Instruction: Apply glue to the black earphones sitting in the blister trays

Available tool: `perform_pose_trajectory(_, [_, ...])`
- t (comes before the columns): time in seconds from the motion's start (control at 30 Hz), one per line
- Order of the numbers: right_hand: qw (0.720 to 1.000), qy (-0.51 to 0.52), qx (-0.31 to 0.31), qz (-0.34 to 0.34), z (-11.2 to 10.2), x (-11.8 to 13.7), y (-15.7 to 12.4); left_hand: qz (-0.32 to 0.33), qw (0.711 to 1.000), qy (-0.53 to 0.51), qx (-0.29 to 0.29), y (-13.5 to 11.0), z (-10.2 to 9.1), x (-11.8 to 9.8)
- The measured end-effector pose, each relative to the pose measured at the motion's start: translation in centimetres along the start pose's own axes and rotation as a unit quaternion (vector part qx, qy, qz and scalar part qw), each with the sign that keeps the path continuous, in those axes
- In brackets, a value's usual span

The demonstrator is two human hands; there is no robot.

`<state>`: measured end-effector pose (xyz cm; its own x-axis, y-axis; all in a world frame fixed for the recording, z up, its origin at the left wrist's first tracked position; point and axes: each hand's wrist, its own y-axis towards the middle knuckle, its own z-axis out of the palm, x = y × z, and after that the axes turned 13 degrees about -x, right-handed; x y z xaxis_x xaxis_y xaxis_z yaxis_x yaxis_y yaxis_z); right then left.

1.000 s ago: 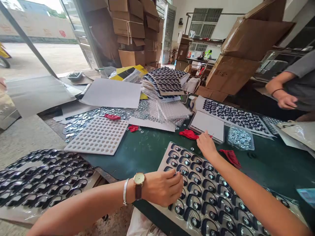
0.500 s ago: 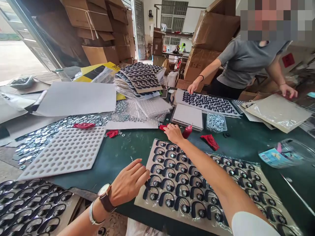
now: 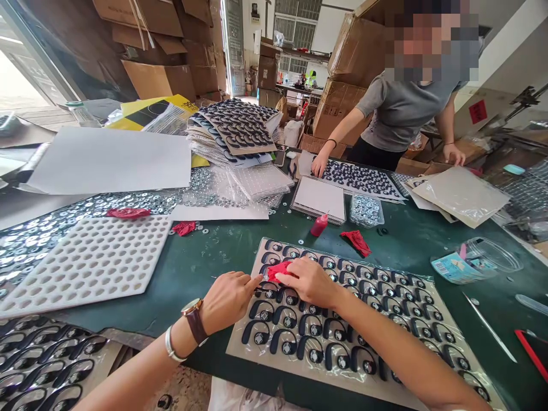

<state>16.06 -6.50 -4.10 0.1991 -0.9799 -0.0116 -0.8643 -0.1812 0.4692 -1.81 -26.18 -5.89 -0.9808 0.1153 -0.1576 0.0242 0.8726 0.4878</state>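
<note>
The right hand (image 3: 311, 281) has its fingers clamped on a red cloth (image 3: 278, 272), above the upper left part of a sheet (image 3: 291, 364) of dark hooks (image 3: 315, 355) on the green table (image 3: 201, 260). The left hand (image 3: 228, 301) is at the sheet's left edge, fingertips drawn close; whether they grip a hook, I cannot tell. A loose fold of cloth could snag a hook and pull it askew. The right forearm, lying across the sheet, could shift it if lowered. A careless reach could topple the red bottle (image 3: 319, 226) standing just beyond.
</note>
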Motion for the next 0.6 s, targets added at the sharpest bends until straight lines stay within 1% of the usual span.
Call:
perform_pose_trajectory(0.07, [0.999,-0.001,0.013,-0.030,0.2,0.2,0.1,0.000,1.000,-0.005,0.010,0.3,0.2,0.0])
perform_pose_trajectory(0.13, [0.999,0.000,0.035,-0.040,0.3,0.3,0.4,0.000,1.000,-0.008,0.017,0.4,0.3,0.0])
perform_pose_trajectory(0.3, [0.995,0.003,0.102,-0.005,0.4,0.5,1.0,0.004,1.000,-0.013,0.022,0.3,0.7,-0.2])
perform_pose_trajectory(0.37, [0.993,0.002,0.114,-0.009,0.1,0.5,1.1,0.003,1.000,-0.016,0.022,0.2,0.9,-0.1])
perform_pose_trajectory(0.4, [0.994,0.002,0.105,-0.019,-0.2,0.4,1.2,0.001,1.000,-0.019,0.020,0.2,0.9,-0.1])
perform_pose_trajectory(0.47, [0.998,-0.015,0.058,-0.025,-1.0,-0.5,1.6,-0.003,1.000,-0.025,0.015,0.2,1.1,0.0])
perform_pose_trajectory(0.53, [0.998,-0.061,-0.006,0.022,-1.8,-2.0,2.6,-0.007,0.999,-0.031,0.008,0.2,1.1,0.1])
perform_pose_trajectory(0.57, [0.994,-0.092,-0.028,0.060,-2.1,-3.0,3.3,-0.008,0.999,-0.034,0.004,0.3,1.1,0.1])
perform_pose_trajectory(0.6, [0.988,-0.118,-0.033,0.096,-2.3,-4.0,4.0,-0.009,0.999,-0.035,0.000,0.3,1.0,0.2])
